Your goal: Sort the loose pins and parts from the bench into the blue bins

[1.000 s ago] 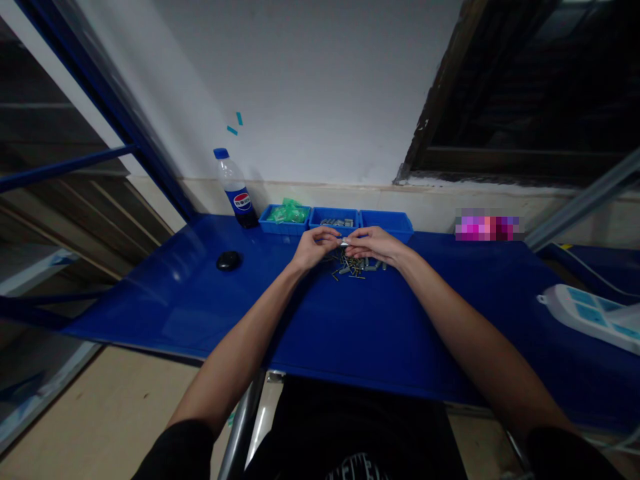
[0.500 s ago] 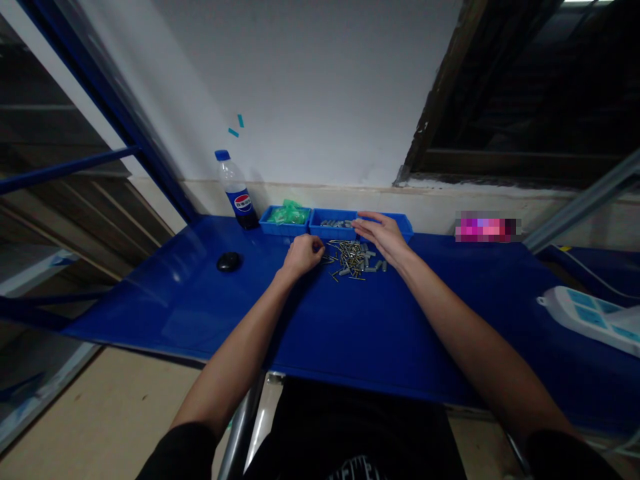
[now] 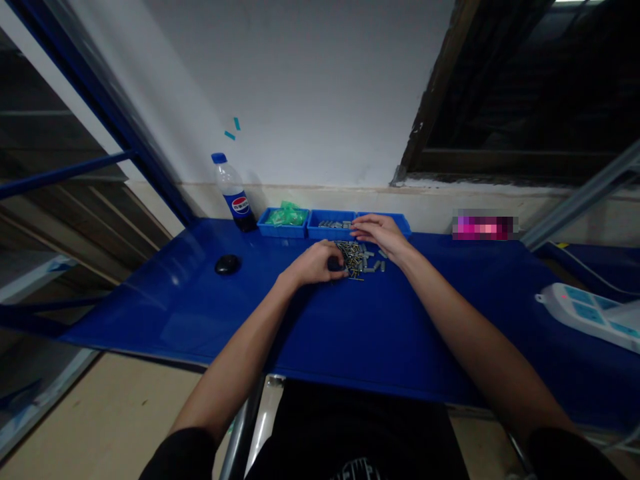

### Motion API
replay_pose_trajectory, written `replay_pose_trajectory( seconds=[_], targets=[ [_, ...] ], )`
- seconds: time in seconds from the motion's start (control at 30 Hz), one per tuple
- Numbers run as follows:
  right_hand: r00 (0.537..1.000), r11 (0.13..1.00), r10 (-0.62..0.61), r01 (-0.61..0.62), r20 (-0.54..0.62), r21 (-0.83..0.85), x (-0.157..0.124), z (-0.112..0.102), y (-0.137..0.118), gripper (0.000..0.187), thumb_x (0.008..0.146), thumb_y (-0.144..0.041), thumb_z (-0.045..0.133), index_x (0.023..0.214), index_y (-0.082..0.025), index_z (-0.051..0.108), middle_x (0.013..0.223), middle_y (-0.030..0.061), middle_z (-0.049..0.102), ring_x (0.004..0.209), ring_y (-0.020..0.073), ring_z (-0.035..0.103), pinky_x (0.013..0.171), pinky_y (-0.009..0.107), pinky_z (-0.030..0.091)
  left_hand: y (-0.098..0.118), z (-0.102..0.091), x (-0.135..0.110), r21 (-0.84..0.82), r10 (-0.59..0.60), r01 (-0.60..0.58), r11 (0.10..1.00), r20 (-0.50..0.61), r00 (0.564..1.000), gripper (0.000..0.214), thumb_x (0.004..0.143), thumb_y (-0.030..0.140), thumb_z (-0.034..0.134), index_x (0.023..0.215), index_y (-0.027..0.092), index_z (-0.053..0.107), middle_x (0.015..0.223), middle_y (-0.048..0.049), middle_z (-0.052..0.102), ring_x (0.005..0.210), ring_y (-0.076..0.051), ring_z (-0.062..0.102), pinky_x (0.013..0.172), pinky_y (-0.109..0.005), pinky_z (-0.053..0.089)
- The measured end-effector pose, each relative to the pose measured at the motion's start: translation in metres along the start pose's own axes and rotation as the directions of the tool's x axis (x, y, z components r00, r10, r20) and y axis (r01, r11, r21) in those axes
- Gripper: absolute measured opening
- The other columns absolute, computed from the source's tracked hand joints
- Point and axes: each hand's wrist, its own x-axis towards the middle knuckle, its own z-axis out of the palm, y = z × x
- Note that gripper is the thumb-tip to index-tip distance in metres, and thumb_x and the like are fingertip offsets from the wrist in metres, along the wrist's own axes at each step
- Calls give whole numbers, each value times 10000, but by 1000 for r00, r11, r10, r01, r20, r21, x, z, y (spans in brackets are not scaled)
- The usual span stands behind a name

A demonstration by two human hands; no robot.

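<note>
Dozens of loose pins (image 3: 361, 262) lie by your curled left hand (image 3: 314, 263), grip unclear, and flat, open right hand (image 3: 379, 233); a careless sweep could scatter them.

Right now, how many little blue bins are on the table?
3, in a row by the wall: the left bin holds green bags, the middle bin holds small metal parts, and the right bin is partly behind the right hand, its contents hidden.
</note>
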Motion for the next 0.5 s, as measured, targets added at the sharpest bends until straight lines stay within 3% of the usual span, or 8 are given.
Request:
replay_pose_trajectory(
  seconds=[0.1, 0.27, 0.37, 0.5],
  targets=[
    [1000, 1000, 14, -14, 7, -25, 0, -1, 0, 86, 877, -196, 708, 942, -181, 762, 995, 93, 810, 856, 169, 780, 783, 265, 610, 0, 5, 1, 39, -5, 3, 999, 47, 999, 166, 848, 325, 807, 906, 175, 769, 965, -76, 736, 934, -222, 673, 928, -349, 515],
    [1000, 999, 23, -22, 13, -42, 1, -1, 1, 96, 854, -217, 742, 941, -183, 764, 993, 87, 809, 841, 162, 769, 727, 245, 588, -8, 5, 0, 46, -28, 27, 999, 23, 999, 90, 920, 251, 724, 910, 166, 752, 961, -88, 742, 930, -221, 675, 938, -359, 512],
    [999, 997, 39, -37, 23, -66, 2, -2, 3, 87, 879, -215, 729, 953, -182, 760, 951, 82, 807, 807, 150, 759, 701, 236, 578, -10, 2, 0, -23, -97, 96, 995, -56, 994, 106, 956, 255, 686, 954, 156, 726, 913, -77, 749, 847, -199, 682, 801, -312, 519],
    [986, 978, 141, -124, 93, -170, -1, -3, 4, 117, 897, -282, 762, 951, -179, 763, 791, 79, 783, 646, 134, 705, 622, 241, 567, -9, 0, 1, -151, -181, 143, 978, -274, 945, 112, 955, 262, 697, 985, 154, 702, 860, -41, 758, 744, -156, 677, 708, -266, 507]
  ],
)
